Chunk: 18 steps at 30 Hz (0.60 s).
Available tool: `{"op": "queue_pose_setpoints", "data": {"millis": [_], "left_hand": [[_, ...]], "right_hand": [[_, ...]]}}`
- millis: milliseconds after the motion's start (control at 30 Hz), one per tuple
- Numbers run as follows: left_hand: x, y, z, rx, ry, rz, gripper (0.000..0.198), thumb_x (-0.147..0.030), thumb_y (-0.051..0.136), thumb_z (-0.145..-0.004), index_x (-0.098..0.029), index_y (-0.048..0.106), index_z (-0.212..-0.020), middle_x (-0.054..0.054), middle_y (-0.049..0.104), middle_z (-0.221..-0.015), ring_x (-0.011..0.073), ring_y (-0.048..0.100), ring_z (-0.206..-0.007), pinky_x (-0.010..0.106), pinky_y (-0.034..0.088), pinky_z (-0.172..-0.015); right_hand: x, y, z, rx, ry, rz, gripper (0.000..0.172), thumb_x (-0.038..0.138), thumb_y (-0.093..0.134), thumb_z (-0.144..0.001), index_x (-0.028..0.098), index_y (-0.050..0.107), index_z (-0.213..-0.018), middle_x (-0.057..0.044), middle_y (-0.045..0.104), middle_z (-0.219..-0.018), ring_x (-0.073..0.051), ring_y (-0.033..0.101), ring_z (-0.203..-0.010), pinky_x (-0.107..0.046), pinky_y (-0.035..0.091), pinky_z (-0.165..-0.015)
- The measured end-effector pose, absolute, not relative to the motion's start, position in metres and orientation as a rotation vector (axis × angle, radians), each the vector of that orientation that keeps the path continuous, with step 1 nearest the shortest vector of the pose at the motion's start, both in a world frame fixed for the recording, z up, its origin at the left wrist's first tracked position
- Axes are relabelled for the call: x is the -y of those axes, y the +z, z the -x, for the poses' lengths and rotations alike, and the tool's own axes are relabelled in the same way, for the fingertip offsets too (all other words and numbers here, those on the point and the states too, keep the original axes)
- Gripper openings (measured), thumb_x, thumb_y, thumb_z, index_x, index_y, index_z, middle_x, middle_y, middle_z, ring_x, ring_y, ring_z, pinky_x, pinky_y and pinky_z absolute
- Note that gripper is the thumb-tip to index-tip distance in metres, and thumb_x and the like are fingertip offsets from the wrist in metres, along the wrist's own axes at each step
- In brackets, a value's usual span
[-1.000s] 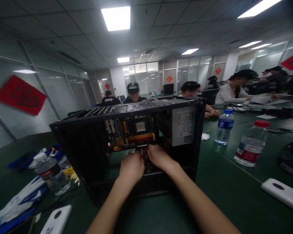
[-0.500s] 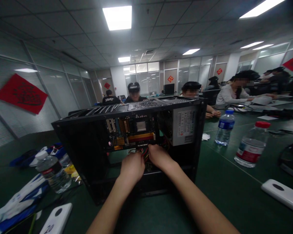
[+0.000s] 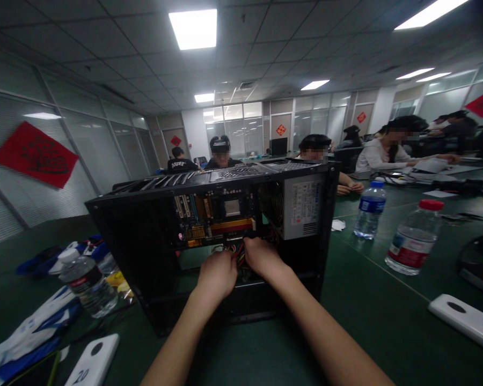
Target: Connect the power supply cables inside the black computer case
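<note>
An open black computer case (image 3: pixel 104 214) lies on its side on the green table, its inside facing me. Both my hands reach into it just below the motherboard (image 3: pixel 215 212). A bundle of thin coloured cables (image 3: pixel 238 250) runs between them. My left hand (image 3: pixel 218 272) is closed at the left of these cables, and its fingertips are hidden behind the hand. Closed too, my right hand (image 3: pixel 262 258) has its thumb side against the cables near the board's lower edge. The grey power supply (image 3: pixel 302 209) sits at the right of the board.
A red-capped bottle (image 3: pixel 414 236) and a blue-capped bottle (image 3: pixel 369 212) stand to the right, another bottle (image 3: pixel 89 283) to the left. White numbered devices (image 3: pixel 93 359) lie near both sides. Blue-and-white gloves (image 3: pixel 28 335) lie at left. Several people sit beyond, one with hands (image 3: pixel 350 187) on the table.
Almost nothing differs. My left hand has shifted very slightly left; my right hand stays at the cables, and the case has not visibly moved.
</note>
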<state>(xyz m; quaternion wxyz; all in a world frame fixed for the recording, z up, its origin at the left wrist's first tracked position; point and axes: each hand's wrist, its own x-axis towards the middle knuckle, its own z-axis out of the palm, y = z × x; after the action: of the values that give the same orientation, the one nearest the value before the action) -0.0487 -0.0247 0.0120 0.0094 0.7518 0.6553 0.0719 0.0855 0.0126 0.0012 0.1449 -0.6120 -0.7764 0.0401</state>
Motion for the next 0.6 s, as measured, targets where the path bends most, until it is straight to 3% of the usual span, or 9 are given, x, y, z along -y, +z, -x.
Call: {"op": "queue_pose_setpoints", "data": {"millis": [600], "left_hand": [[0.0261,0.0142,0.0490,-2.058,0.218,-2.319,0.034,-0.033,0.036,-0.096,-0.020,0.066,-0.104,0.013,0.071,-0.103,0.0275,0.068,-0.096,0.035,0.050,-0.078]], "right_hand": [[-0.0083,0.0037,-0.0848,2.209,0.071,1.802,0.030,0.014,0.039,-0.095,0.011,0.068,-0.102,-0.019,0.073,-0.096,-0.030,0.072,-0.090,-0.035,0.054,-0.071]]}}
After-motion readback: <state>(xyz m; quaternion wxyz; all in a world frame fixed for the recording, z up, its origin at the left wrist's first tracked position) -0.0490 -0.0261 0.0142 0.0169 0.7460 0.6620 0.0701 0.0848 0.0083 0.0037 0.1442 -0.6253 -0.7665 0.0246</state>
